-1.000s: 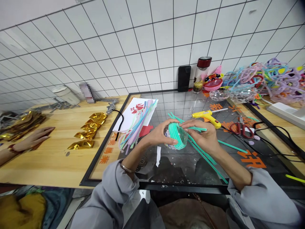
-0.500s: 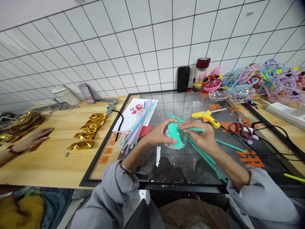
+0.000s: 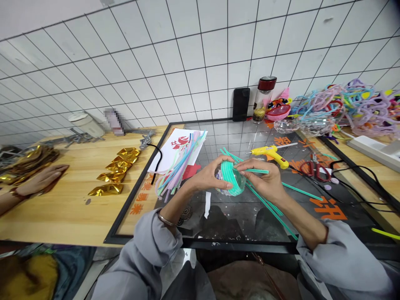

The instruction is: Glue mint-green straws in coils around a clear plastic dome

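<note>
A clear, faceted plastic ball [image 3: 240, 182] partly wrapped in rows of green pipe cleaner is held above the dark glass board. My left hand [image 3: 210, 176] grips its left side, thumb across the green rows and fingers over the top. Pinched in my right hand [image 3: 265, 177], a green pipe cleaner [image 3: 258, 171] runs from the ball's upper right edge, its free end sticking out to the right. Loose green pipe cleaners [image 3: 270, 206] lie on the board below. A yellow glue gun [image 3: 271, 154] rests just beyond my right hand.
Red-handled scissors [image 3: 315, 170] and black cables lie at right. Behind stand a glass bottle [image 3: 260, 102] and a phone [image 3: 241, 104]. Pastel pipe cleaners [image 3: 179, 166] cover white paper at left. Gold foil pieces [image 3: 120, 163] and another person's hand [image 3: 42, 181] are on the wooden table.
My hands and the ball stay almost still, with the right fingertips pressed near the ball's upper right edge. At far left, the other person's hand has shifted slightly.
</note>
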A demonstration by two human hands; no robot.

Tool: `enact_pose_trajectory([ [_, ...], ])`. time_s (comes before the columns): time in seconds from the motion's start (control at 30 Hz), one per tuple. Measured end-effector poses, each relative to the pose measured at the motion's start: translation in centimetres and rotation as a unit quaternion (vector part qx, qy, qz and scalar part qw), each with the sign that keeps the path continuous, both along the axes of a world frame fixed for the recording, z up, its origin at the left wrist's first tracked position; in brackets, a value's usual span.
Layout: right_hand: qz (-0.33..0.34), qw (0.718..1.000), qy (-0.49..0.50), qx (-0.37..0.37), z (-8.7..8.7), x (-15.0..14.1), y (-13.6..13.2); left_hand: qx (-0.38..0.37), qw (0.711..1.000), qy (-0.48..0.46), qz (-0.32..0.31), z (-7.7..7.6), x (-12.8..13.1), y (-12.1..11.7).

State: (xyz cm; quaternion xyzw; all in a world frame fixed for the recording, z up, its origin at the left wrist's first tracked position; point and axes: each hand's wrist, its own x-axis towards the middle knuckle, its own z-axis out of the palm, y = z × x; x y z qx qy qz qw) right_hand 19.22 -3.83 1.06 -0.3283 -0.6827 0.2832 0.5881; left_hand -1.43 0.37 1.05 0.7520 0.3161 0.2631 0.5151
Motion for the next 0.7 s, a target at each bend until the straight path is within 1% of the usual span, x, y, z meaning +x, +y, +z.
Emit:
enact_pose_trajectory([
  [0.2, -0.003, 1.0, 0.003, -0.003, 0.01, -0.04, 0.01, -0.002, 1.0, -0.006, -0.004, -0.19, -0.05, -0.01],
  [0.27, 0.0, 1.0, 0.004, 0.001, -0.01, -0.02, 0.02, 0.013, 1.0, -0.012, -0.001, -0.16, -0.05, 0.05],
  [0.43, 0.001, 1.0, -0.004, 0.009, -0.24, 0.11, 0.15, 0.08, 0.997, -0.019, 0.002, 0.09, -0.17, 0.29],
  [0.7, -0.003, 1.0, -0.009, 0.014, -0.23, 0.2, 0.26, 0.102, 0.994, -0.024, 0.009, 0.38, -0.18, 0.0],
])
